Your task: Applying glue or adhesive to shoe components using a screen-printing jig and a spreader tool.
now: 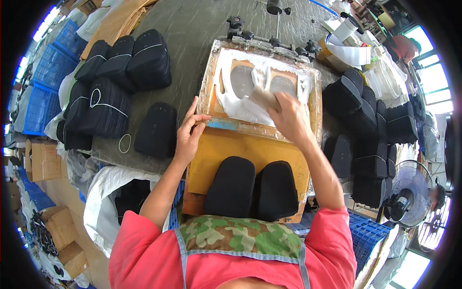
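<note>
While inked, screen frame [211, 103] under right hand [288, 118]

The printing frame [211, 84] looks like pale wood, with a thin glossy film over its edges, and thick white paste [240, 108] lies wet and shiny on its screen. The two black pieces [250, 188] on the board are of matt, fuzzy cloth. The board [221, 149] under them is yellow-brown, dull and a little worn. The table top [192, 33] is grey and covered by wrinkled clear plastic. The crates [368, 233] are hard blue plastic, and the boxes [45, 161] are brown cardboard.
</note>
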Demonstrator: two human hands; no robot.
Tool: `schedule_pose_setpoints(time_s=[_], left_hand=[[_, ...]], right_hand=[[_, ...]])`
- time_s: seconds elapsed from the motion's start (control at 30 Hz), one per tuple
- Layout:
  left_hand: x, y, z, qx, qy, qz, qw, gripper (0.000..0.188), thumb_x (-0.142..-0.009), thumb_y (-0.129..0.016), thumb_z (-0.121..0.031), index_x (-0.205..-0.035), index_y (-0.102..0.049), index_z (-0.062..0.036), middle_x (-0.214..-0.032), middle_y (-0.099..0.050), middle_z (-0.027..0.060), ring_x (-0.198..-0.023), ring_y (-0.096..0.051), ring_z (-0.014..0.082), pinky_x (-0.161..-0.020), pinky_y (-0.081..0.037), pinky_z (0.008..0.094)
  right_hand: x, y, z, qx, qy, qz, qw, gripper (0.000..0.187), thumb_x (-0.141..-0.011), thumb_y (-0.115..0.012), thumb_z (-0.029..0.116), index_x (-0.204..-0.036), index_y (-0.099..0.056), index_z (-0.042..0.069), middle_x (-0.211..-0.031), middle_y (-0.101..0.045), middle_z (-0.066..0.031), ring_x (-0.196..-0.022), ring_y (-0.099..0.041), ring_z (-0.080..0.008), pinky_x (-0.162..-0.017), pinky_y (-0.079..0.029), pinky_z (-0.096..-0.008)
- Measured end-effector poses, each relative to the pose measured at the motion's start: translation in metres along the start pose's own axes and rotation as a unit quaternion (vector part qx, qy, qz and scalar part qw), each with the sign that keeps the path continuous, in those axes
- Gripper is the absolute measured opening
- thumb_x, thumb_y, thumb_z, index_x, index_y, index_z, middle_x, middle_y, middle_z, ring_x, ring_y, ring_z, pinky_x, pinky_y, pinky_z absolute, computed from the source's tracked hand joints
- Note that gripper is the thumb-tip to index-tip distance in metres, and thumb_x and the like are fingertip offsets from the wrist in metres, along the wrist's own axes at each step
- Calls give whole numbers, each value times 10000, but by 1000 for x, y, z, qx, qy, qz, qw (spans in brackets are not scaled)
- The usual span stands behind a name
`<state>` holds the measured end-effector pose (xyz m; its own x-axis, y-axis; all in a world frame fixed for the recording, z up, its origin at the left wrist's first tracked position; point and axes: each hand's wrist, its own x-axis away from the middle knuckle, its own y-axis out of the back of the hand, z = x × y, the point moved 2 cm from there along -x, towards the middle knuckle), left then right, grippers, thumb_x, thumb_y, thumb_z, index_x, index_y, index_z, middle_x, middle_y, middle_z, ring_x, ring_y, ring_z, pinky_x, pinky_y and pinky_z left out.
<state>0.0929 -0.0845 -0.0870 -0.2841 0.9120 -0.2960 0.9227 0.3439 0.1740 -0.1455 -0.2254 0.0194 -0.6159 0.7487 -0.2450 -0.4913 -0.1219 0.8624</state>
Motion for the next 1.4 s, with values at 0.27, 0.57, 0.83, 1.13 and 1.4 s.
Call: schedule_pose_setpoints(time_s=[0.27,0.57,0.83,1.13,1.4], left_hand=[[-14,-17,-7,38,15,17,999,168,-945,-520,-77,-1042,-643,-19,-1558,-333,138,-1035,-572,100,-908,-445,278],[0,1,-6,28,34,5,999,169,-937,-507,-32,-1048,-633,-20,-1561,-319,149,-1084,-559,126,-916,-437,284],[-19,-9,-28,115,13,9,993,178,-953,-498,-73,-1104,-586,-39,-1566,-293,185,-1212,-497,161,-977,-384,282],[-97,14,-114,-8,-162,-49,985,257,-1036,-414,-181,-1204,-529,-25,-1324,-525,145,-1253,-472,206,-1086,-321,346],[-120,1,-100,242,-41,-55,968,460,-1023,-412,-356,-1347,-459,-33,-1361,-531,130,-1253,-496,212,-1041,-379,377]], right_hand=[[-112,-44,-49,49,70,-155,984,104,-800,-568,35,-889,-621,38,-889,-658,-150,-889,-617,-360,-795,-471,-454],[-32,7,-26,5,98,23,995,211,-755,-631,10,-963,-636,47,-887,-656,-148,-895,-628,-347,-803,-496,-433],[-108,52,-75,215,29,-109,970,388,-757,-578,79,-1145,-581,53,-1145,-600,-158,-1135,-539,-317,-964,-391,-489],[43,139,46,-222,198,260,919,202,-748,-682,24,-949,-675,2,-981,-690,-154,-911,-681,-301,-820,-511,-396],[23,8,-130,12,-157,-28,987,221,-825,-659,179,-999,-687,46,-961,-684,-157,-931,-642,-361,-823,-504,-449]])
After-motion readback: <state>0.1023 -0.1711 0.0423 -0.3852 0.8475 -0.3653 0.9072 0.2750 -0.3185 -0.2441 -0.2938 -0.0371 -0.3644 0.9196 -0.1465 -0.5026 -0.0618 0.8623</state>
